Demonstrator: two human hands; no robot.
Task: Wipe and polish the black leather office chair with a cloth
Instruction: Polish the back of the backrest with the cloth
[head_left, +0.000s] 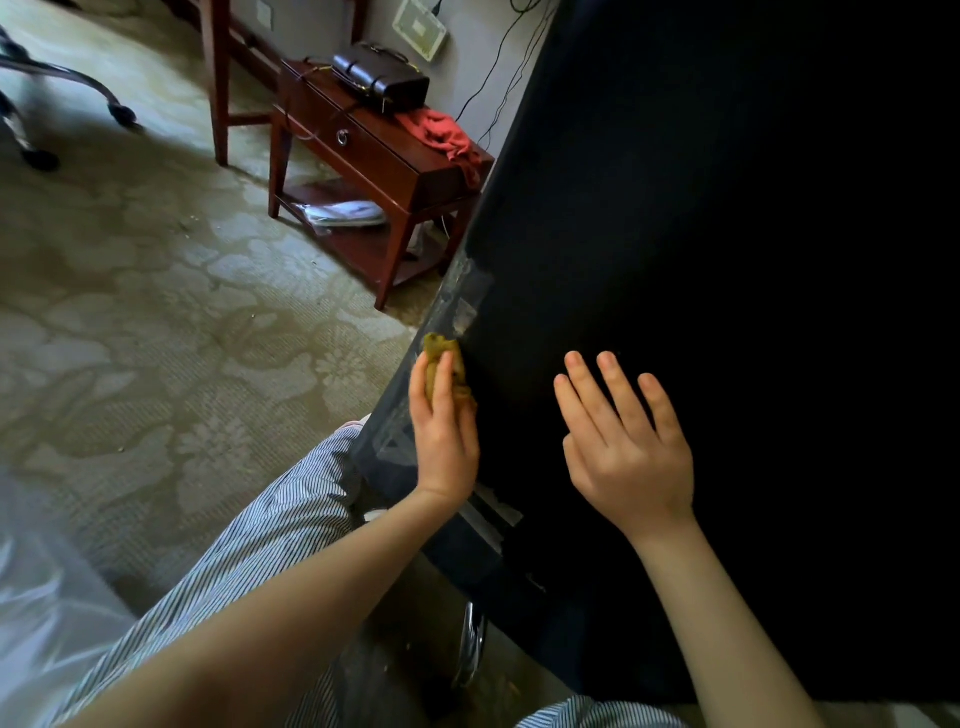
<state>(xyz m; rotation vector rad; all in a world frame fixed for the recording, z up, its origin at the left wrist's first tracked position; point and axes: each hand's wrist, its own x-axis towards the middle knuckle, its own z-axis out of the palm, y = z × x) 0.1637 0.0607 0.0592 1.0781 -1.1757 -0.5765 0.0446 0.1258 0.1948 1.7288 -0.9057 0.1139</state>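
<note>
At the left edge of the black leather chair (675, 260), the left hand (444, 436) pinches a small mustard cloth (439, 358) against the worn seam; the right hand (626, 447) lies flat with straight fingers on the dark back panel, apparently bracing it; the rubbing probably wants short, light strokes along the edge, since the flaking patches (462, 301) could lift further; beyond, a low wooden counter (397, 244) carries a buckled black bag (382, 75), its contents hidden, and a red rag (449, 137); its drawer (332, 132) is closed; papers (345, 213) lie on the lower shelf.
</note>
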